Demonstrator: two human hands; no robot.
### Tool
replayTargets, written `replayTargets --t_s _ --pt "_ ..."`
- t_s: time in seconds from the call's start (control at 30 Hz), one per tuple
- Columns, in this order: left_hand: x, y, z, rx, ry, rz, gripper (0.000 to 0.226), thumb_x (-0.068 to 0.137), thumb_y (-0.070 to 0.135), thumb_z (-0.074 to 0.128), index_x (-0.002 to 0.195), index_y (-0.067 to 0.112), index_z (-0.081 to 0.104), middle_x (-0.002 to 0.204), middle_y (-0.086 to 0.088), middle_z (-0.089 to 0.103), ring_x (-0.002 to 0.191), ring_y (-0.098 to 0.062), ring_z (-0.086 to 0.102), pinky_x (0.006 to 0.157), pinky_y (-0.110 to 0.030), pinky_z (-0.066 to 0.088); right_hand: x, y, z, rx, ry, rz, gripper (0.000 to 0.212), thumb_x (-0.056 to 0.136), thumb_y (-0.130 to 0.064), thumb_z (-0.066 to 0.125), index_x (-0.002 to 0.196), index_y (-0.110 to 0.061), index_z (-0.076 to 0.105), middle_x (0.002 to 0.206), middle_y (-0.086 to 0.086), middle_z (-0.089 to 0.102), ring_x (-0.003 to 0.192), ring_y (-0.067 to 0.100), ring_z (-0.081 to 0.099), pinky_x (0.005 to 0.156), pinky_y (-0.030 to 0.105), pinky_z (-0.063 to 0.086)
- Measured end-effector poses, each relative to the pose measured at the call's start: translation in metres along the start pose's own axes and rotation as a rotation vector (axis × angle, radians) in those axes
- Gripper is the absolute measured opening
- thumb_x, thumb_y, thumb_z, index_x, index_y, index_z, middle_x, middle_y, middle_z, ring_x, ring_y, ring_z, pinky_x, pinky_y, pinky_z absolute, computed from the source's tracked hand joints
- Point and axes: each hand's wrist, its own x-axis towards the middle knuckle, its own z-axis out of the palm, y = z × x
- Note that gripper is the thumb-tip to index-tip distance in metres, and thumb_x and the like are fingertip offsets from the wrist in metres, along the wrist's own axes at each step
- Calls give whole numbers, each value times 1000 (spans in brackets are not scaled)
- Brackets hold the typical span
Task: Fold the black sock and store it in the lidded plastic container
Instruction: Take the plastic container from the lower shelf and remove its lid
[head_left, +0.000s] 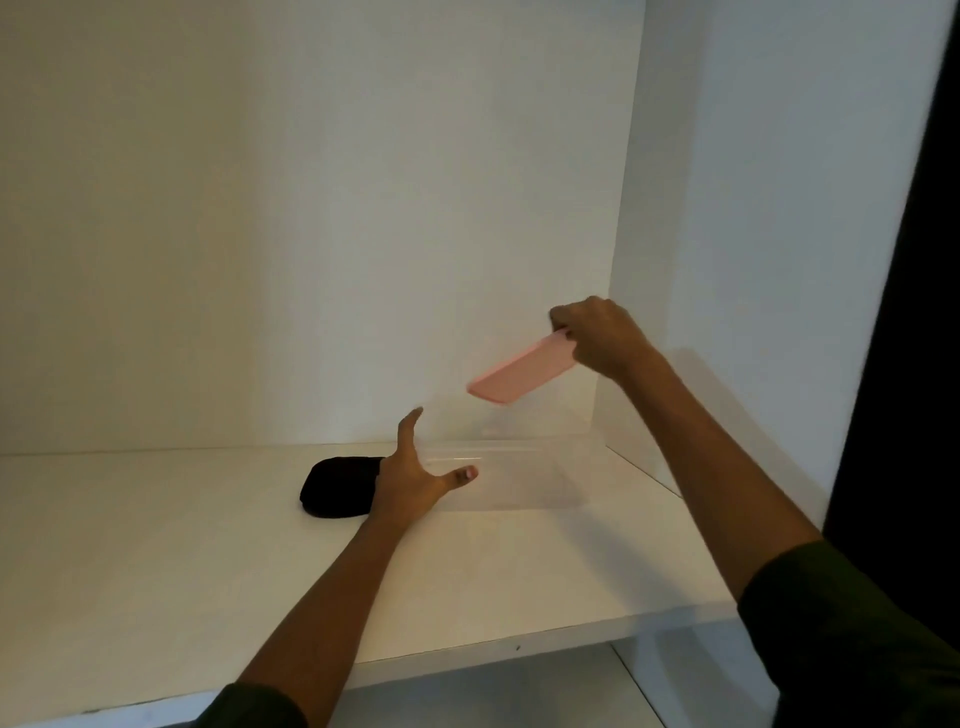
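Observation:
A clear plastic container stands open on the white shelf, near the right wall. My right hand holds its pink lid in the air above the container, tilted down to the left. My left hand is spread open at the container's left end, thumb and fingers apart, touching or almost touching its wall. A folded black sock lies on the shelf just left of that hand, partly hidden by it.
The shelf sits in a white cupboard with a back wall and a right side panel close to the container. The shelf's front edge runs below my arms. A dark area lies at the far right.

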Motion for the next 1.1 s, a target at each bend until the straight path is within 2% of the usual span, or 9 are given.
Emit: replayTargets --t_s 0.17,0.3,0.4,0.5,0.6,0.7,0.87,1.0,1.1 --pt "2 2 -1 -20 -50 -5 87 68 38 82 137 28 30 107 -9 52 103 -24 51 82 -27 38 -14 56 -21 27 120 18 27 68 16 51 78 -1 68 75 19 71 72 34 66 65 38 52" --pt "11 3 -7 -97 -14 42 81 69 15 83 136 25 39 139 -10 39 130 -26 38 102 -31 36 -31 88 -38 4 150 -26 23 73 18 54 78 3 71 78 19 73 73 35 68 71 41 56" --pt "9 8 -10 81 115 191 72 74 -4 65 134 32 45 153 -6 26 142 -28 20 110 -37 25 -39 103 -45 -14 181 -45 23 71 21 56 78 6 73 83 22 73 78 37 70 73 45 57" --pt "0 16 1 307 82 404 67 74 0 58 130 37 53 153 6 30 145 -23 16 115 -45 13 -47 108 -46 -75 139 -46 22 71 20 56 79 7 72 84 24 72 76 39 69 71 45 57" --pt "-4 16 17 423 -38 419 55 87 12 56 136 34 45 152 11 33 146 -12 14 115 -35 -1 -54 110 -37 -89 132 -26 20 70 20 56 78 8 71 83 26 71 74 39 68 68 44 56" --pt "-1 11 20 439 -8 434 41 95 22 50 135 31 48 143 13 43 143 -8 23 114 -34 -3 -64 107 -15 -90 87 4 19 71 17 57 80 7 71 86 25 71 77 39 68 69 45 56" --pt "-1 12 20 354 77 464 24 91 18 57 114 22 61 122 8 60 131 -15 41 116 -40 1 -86 99 36 7 60 47 19 70 19 60 78 8 72 84 26 72 74 39 69 67 46 58" --pt "-5 18 17 508 193 536 15 86 29 63 101 27 67 100 12 69 106 -11 58 109 -32 2 -98 96 61 34 -19 122 17 75 15 59 83 7 71 86 25 71 76 38 68 68 42 57" --pt "-7 20 22 524 256 654 10 76 28 72 86 30 71 77 12 70 82 -11 65 100 -29 13 -102 97 64 -31 -159 116 15 81 8 52 84 -1 64 92 18 66 81 30 61 67 34 44"
